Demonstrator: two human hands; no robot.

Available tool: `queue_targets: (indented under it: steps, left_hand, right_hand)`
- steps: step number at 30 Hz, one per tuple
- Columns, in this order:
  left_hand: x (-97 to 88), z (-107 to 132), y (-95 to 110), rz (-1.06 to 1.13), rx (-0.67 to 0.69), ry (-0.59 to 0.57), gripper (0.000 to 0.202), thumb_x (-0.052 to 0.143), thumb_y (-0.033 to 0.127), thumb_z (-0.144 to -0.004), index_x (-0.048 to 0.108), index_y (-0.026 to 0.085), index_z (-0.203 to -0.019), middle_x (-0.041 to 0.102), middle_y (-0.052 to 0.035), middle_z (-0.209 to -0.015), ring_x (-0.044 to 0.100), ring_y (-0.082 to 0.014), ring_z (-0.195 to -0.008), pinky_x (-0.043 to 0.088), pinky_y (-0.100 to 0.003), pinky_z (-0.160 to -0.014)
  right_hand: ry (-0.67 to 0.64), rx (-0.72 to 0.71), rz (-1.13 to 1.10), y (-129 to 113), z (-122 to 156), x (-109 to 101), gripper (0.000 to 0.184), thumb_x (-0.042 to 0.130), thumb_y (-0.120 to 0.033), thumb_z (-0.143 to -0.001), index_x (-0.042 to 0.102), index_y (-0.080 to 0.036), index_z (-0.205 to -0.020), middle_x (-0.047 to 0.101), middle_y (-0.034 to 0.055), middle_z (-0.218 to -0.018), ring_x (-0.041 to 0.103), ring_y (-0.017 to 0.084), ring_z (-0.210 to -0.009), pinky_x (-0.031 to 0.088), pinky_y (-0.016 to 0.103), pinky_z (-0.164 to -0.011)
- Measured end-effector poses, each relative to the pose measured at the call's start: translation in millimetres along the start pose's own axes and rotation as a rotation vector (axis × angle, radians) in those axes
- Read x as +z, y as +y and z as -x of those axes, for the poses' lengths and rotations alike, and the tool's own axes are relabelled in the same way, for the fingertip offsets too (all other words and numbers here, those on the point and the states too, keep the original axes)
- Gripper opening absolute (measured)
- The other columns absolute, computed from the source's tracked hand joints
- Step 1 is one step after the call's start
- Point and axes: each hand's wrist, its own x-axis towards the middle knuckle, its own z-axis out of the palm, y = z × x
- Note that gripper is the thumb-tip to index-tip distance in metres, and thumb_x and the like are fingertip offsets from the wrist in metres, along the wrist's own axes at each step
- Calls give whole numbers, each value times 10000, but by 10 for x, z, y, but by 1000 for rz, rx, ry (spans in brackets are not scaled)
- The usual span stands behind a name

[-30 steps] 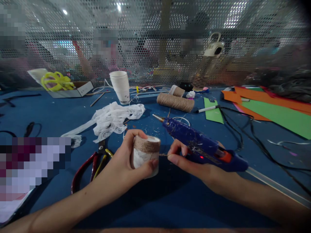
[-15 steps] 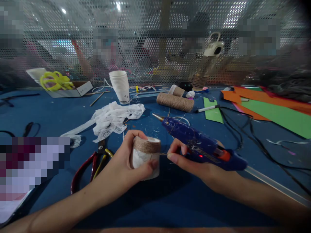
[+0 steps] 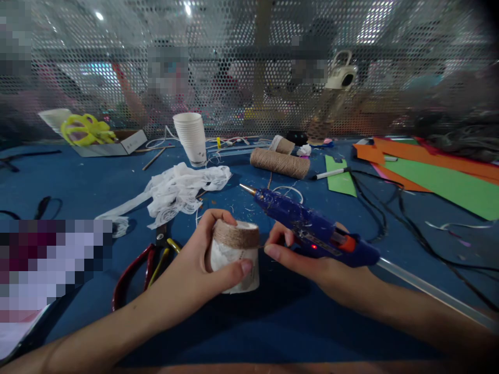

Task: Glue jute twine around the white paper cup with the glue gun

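Observation:
My left hand [image 3: 202, 265] is closed around a small white paper cup [image 3: 253, 267], fingers behind it and thumb across its front. Brown twine [image 3: 244, 237] is wound in a band about the cup's upper part. A short strand runs from the band to my right hand [image 3: 296, 254], whose thumb and index finger pinch it close to the cup. That same hand also holds a blue glue gun [image 3: 300, 215], its metal nozzle pointing up and left above the cup. A clear glue stick [image 3: 424, 285] sticks out of its rear, and a red light glows on its side.
White lace [image 3: 179, 192] lies heaped beyond my left hand, with red-handled pliers [image 3: 132, 275] beside my forearm. Farther back are stacked paper cups [image 3: 190, 137], a twine roll [image 3: 279, 163] and yellow scissors [image 3: 86, 130] in a box. Coloured paper [image 3: 448, 182] and black cords [image 3: 413, 223] lie right.
My right hand and the glue gun have shifted slightly left, bringing the pinched strand closer to the cup. The cup has turned a little in my left hand and sits slightly lower.

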Motion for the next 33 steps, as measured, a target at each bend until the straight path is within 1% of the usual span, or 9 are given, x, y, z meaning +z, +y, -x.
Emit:
queue_targets:
  steps: [3,7,11,15,18,20,24,27,33]
  left_hand:
    - [-2,-5,3,2,5,-9,438,806,335,-828,461,295,-1095,610,75,-882,582,-110,-725,477,-187,-632]
    - [-10,-12,6,-2,3,-19,430,803,337,-839,458,296,-1092,594,79,-884,572,-103,-721,475,-182,-637]
    - [0,1,11,5,5,-16,437,813,348,-825,465,291,-1083,590,71,-890,574,-111,-729,478,-190,-633]
    - [42,33,45,-7,-17,37,423,805,317,-814,476,291,-1078,585,73,-890,556,-108,-736,475,-190,-645]
    - [61,40,62,-22,-33,71,421,800,331,-806,479,289,-1076,584,67,-892,546,-117,-738,475,-202,-653]
    - [50,28,56,-28,-34,61,431,800,347,-806,472,291,-1081,583,63,-893,546,-122,-730,472,-208,-645]
    - [0,-7,22,-32,-11,-2,442,804,353,-825,454,297,-1089,585,59,-903,559,-126,-736,470,-202,-641]
    - [-13,-9,12,-29,-9,-12,439,808,360,-837,453,298,-1089,585,56,-922,561,-123,-759,479,-196,-662]
    - [8,21,28,22,-15,-21,442,817,359,-839,459,294,-1090,586,53,-918,554,-112,-746,471,-183,-653]
  right_hand:
    - [-18,4,-14,-6,-1,-1,274,810,-289,-796,555,-241,-708,690,-56,-780,635,109,-690,566,203,-663]
    - [-11,9,-42,0,-5,19,273,810,-274,-791,552,-237,-711,683,-58,-775,635,103,-691,564,193,-668]
    - [-22,18,-60,20,-13,29,279,822,-260,-779,555,-228,-706,685,-66,-780,628,89,-687,554,174,-665]
    - [-20,30,-75,23,-12,26,281,828,-237,-766,554,-224,-707,676,-76,-772,616,75,-682,543,156,-664]
    - [-15,43,-93,17,-9,34,282,821,-242,-768,548,-220,-700,662,-76,-758,611,71,-673,539,153,-653]
    - [-14,51,-106,15,-10,40,278,824,-221,-759,553,-217,-697,651,-80,-745,609,68,-672,538,147,-661]
    - [-28,65,-110,13,-14,35,275,834,-185,-743,563,-214,-704,651,-81,-748,613,68,-681,540,146,-681]
    - [-22,74,-86,4,-14,29,267,824,-224,-760,563,-214,-708,643,-74,-746,614,77,-678,550,168,-688]
    - [-11,69,-60,-14,-17,51,275,810,-277,-761,550,-218,-690,615,-65,-711,604,94,-656,562,206,-692]
